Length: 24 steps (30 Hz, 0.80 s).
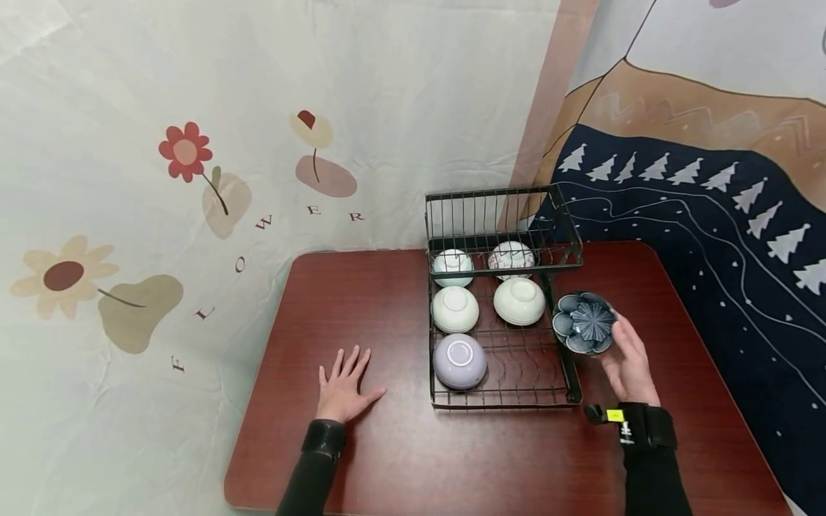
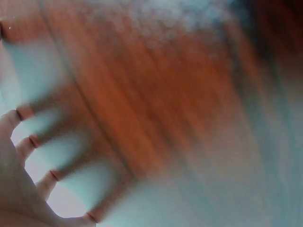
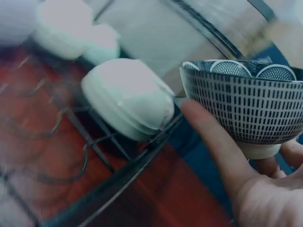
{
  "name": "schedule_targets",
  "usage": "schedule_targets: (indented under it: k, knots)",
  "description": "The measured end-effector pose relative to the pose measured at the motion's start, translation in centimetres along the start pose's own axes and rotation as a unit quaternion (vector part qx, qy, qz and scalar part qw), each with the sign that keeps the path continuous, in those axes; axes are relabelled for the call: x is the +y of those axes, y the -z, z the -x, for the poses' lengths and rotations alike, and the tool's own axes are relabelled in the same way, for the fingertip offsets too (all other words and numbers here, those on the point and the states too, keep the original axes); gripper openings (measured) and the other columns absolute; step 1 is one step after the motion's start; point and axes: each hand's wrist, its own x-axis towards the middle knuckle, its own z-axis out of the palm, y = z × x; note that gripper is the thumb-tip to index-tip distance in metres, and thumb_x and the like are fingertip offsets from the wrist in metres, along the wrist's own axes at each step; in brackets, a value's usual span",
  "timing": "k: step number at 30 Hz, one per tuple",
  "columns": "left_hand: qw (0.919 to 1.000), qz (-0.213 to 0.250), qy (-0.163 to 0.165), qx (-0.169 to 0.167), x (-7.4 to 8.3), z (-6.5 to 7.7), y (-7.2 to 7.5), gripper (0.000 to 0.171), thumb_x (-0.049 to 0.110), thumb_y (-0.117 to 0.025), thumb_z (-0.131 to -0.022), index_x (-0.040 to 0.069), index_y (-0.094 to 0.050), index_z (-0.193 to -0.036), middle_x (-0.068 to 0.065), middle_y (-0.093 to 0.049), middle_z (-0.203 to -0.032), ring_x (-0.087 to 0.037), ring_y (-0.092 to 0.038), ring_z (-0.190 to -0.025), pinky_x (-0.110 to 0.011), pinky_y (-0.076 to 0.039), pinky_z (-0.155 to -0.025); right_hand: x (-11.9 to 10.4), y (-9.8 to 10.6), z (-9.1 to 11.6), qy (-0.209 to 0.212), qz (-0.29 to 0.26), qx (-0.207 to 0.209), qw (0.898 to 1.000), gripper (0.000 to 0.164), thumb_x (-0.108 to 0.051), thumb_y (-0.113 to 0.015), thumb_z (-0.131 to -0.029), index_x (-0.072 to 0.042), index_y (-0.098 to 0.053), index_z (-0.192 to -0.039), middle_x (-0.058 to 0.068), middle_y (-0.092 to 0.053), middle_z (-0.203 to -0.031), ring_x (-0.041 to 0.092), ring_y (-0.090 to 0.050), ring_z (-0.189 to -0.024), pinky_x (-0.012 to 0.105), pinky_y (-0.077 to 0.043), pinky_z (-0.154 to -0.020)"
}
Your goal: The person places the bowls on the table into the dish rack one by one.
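My right hand [image 1: 631,369] holds a patterned blue-and-white bowl [image 1: 584,322] just right of the dish rack. In the right wrist view the bowl [image 3: 246,106] stands mouth up, with a grid pattern outside, and the thumb and fingers grip its side and underside. Palm down on the table, my left hand [image 1: 344,394] has spread fingers and holds nothing. Inside the black wire dish rack [image 1: 572,380] several bowls sit upside down: a lilac bowl [image 1: 460,360] at front left, pale green bowls [image 1: 519,301] behind, and two lighter bowls [image 1: 453,267] at the back.
The rack stands on a reddish-brown table [image 1: 381,451], with a raised wire shelf [image 1: 503,192] over its back row. Behind the table hangs a pale flower-print cloth [image 1: 400,107]; a dark tree-print cloth [image 1: 697,215] covers the right side.
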Motion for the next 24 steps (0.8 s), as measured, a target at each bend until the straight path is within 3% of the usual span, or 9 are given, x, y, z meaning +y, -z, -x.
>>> schedule_targets:
  k: [1,2,4,6,8,14,16,18,24]
  knots:
    - [1.0000,0.001,0.000,0.000,0.0,0.0,0.1,0.096,0.071,-0.071,-0.094,0.026,-0.040,-0.173,-0.009,-0.034,-0.183,-0.044,-0.023,-0.171,-0.085,-0.014,-0.129,-0.1,-0.9,0.1,0.006,0.096,0.026,0.995,0.046,-0.003,-0.037,-0.118,-0.006,-0.054,-0.160,0.003,-0.068,-0.143,0.011,-0.073,-0.118,0.024,-0.063,-0.090]
    - [1.0000,0.003,0.000,0.002,0.1,0.1,0.2,0.096,0.071,-0.071,-0.094,0.026,-0.041,-0.173,-0.009,-0.035,-0.182,-0.044,-0.024,-0.171,-0.085,-0.014,-0.129,-0.1,-1.8,0.2,0.008,0.195,0.042,0.980,0.046,0.001,-0.044,-0.115,-0.004,-0.055,-0.159,-0.002,-0.066,-0.138,0.006,-0.070,-0.113,0.017,-0.059,-0.088]
    - [1.0000,0.005,0.001,0.002,0.0,0.1,0.4,0.096,0.070,-0.071,-0.094,0.026,-0.041,-0.173,-0.010,-0.035,-0.182,-0.044,-0.024,-0.171,-0.085,-0.013,-0.130,0.0,-3.5,0.4,0.008,0.368,0.056,0.928,0.052,0.007,-0.056,-0.109,-0.003,-0.055,-0.160,-0.003,-0.057,-0.126,0.000,-0.060,-0.103,0.007,-0.052,-0.082]
    - [1.0000,0.007,0.001,0.003,0.0,0.1,0.5,0.095,0.069,-0.072,-0.094,0.026,-0.041,-0.173,-0.010,-0.034,-0.183,-0.044,-0.023,-0.172,-0.085,-0.013,-0.130,0.4,-5.0,0.6,0.009,0.498,0.050,0.866,0.060,0.008,-0.068,-0.102,-0.001,-0.056,-0.160,-0.001,-0.048,-0.116,0.002,-0.052,-0.096,0.003,-0.046,-0.079]
    - [1.0000,0.007,-0.001,0.004,-0.1,0.0,0.4,0.095,0.069,-0.072,-0.094,0.026,-0.041,-0.173,-0.010,-0.035,-0.182,-0.044,-0.024,-0.171,-0.085,-0.013,-0.130,0.9,-5.9,1.0,0.026,0.588,0.025,0.808,0.066,0.003,-0.078,-0.096,-0.005,-0.058,-0.159,0.002,-0.045,-0.112,0.007,-0.046,-0.093,0.007,-0.043,-0.076]
    - [0.9999,0.010,-0.004,0.007,0.0,-0.1,-0.1,0.097,0.069,-0.074,-0.092,0.026,-0.041,-0.173,-0.009,-0.035,-0.182,-0.044,-0.023,-0.171,-0.085,-0.014,-0.129,3.1,-7.3,2.4,0.079,0.730,-0.042,0.678,0.078,-0.015,-0.096,-0.081,-0.013,-0.067,-0.153,0.015,-0.052,-0.110,0.028,-0.063,-0.093,0.042,-0.053,-0.072]
    - [0.9998,0.014,-0.006,0.011,0.1,-0.1,-0.1,0.097,0.070,-0.074,-0.092,0.026,-0.043,-0.172,-0.010,-0.036,-0.182,-0.044,-0.024,-0.171,-0.085,-0.014,-0.129,3.8,-7.4,2.7,0.095,0.752,-0.063,0.649,0.078,-0.019,-0.098,-0.078,-0.012,-0.069,-0.150,0.018,-0.055,-0.111,0.035,-0.066,-0.092,0.046,-0.053,-0.065]
    - [0.9998,0.016,-0.007,0.013,0.2,0.0,0.0,0.096,0.070,-0.073,-0.092,0.026,-0.043,-0.172,-0.010,-0.036,-0.182,-0.044,-0.024,-0.171,-0.086,-0.014,-0.129,4.3,-7.4,2.9,0.105,0.766,-0.077,0.630,0.077,-0.021,-0.099,-0.077,-0.011,-0.070,-0.148,0.021,-0.056,-0.112,0.036,-0.064,-0.090,0.043,-0.051,-0.059]
    - [0.9998,0.021,-0.001,0.004,0.1,0.0,0.2,0.096,0.070,-0.071,-0.093,0.026,-0.042,-0.172,-0.009,-0.034,-0.183,-0.044,-0.021,-0.173,-0.085,-0.010,-0.130,5.4,-6.8,3.3,0.108,0.789,-0.094,0.598,0.076,-0.024,-0.101,-0.076,-0.012,-0.072,-0.145,0.023,-0.060,-0.116,0.039,-0.065,-0.095,0.043,-0.049,-0.052]
